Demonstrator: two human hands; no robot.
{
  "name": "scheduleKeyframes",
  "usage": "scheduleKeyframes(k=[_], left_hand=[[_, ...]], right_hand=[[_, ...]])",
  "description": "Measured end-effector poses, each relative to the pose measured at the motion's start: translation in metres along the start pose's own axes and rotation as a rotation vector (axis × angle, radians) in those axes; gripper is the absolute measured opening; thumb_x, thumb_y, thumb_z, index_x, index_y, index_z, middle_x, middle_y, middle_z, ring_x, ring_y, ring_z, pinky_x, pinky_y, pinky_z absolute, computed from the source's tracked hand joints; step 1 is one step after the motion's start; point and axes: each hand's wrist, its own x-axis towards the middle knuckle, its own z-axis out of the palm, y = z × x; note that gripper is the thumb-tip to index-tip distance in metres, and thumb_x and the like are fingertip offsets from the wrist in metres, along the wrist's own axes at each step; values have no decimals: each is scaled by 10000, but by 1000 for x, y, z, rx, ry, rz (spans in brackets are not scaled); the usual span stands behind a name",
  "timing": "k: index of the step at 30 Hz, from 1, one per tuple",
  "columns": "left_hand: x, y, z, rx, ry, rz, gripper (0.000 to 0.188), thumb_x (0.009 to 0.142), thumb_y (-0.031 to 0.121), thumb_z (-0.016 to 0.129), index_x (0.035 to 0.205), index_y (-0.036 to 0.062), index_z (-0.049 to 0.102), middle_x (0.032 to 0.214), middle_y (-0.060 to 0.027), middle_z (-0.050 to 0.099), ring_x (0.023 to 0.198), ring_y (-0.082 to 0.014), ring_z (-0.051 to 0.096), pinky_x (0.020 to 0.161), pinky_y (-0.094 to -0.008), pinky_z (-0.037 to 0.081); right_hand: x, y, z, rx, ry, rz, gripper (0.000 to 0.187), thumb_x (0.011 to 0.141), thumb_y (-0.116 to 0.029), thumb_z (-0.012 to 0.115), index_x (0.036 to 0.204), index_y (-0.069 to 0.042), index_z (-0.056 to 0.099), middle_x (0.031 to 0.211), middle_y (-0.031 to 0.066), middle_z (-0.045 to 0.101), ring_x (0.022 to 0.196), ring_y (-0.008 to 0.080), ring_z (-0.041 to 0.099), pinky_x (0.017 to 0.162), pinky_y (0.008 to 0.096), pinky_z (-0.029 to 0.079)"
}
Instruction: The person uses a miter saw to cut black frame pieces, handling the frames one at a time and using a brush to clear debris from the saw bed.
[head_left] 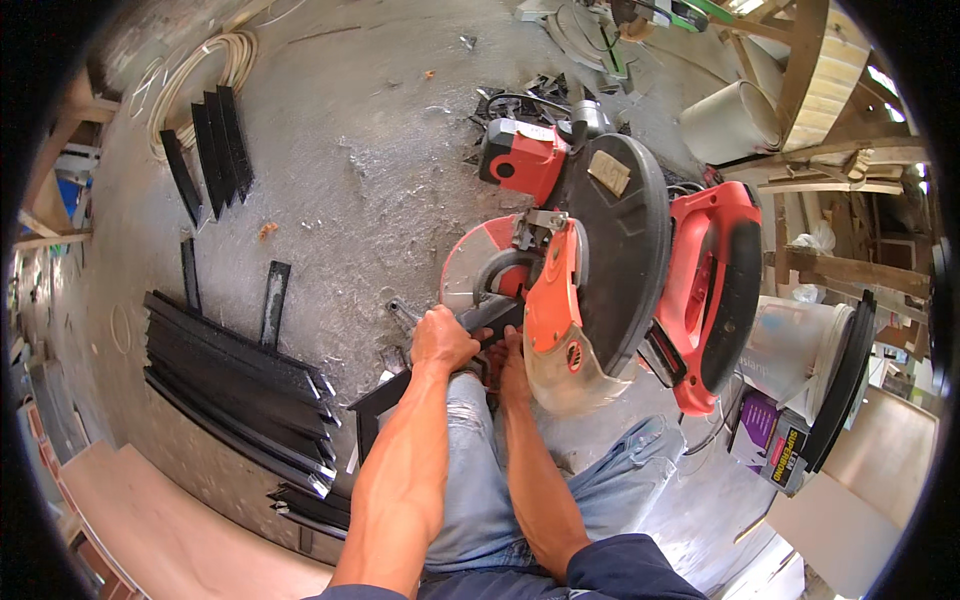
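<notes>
A red and black chop saw stands on the floor before my knees, its orange-and-clear blade guard low on the near side. My left hand is closed over a black profile strip, which runs in from the left beneath my forearm at the saw's base. Close beside it, my right hand has its fingers curled at the base, left of the blade guard. What the right fingers grip is mostly hidden. The saw's round red base plate shows just beyond my hands.
Black profile strips lie stacked at the left, with several shorter ones farther off beside a coiled pale hose. Black offcuts lie behind the saw. A white bucket and a purple-black box stand at the right.
</notes>
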Motion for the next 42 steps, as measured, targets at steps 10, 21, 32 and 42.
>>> scheduleKeyframes(k=[10,21,32,42], left_hand=[[-1,0,-3,-21,-17,-20,610,634,419,853,904,-100,678,930,-304,665,938,-414,660,823,-453,530],[-3,-6,-5,-6,-29,-42,626,638,420,850,933,-103,674,945,-305,664,950,-411,659,826,-444,535],[-9,-6,-16,-9,-74,-119,635,641,420,854,972,-88,666,1004,-283,664,996,-391,650,857,-443,526],[-5,9,-14,7,-89,-89,613,643,409,852,985,-64,667,1016,-246,679,992,-385,658,852,-434,529]], right_hand=[[3,-1,0,-47,-24,28,300,916,-405,640,914,-118,552,770,-1,560,630,77,543,541,196,414],[-2,7,2,-3,-71,0,307,919,-399,638,969,-110,545,762,-6,552,620,81,546,532,205,425],[-19,-329,-44,-201,-107,-552,505,944,-504,503,1069,-35,644,873,65,659,785,142,607,719,338,463],[-88,-357,23,-1087,43,-900,332,913,-288,582,965,38,621,738,121,658,680,181,607,663,305,469]])
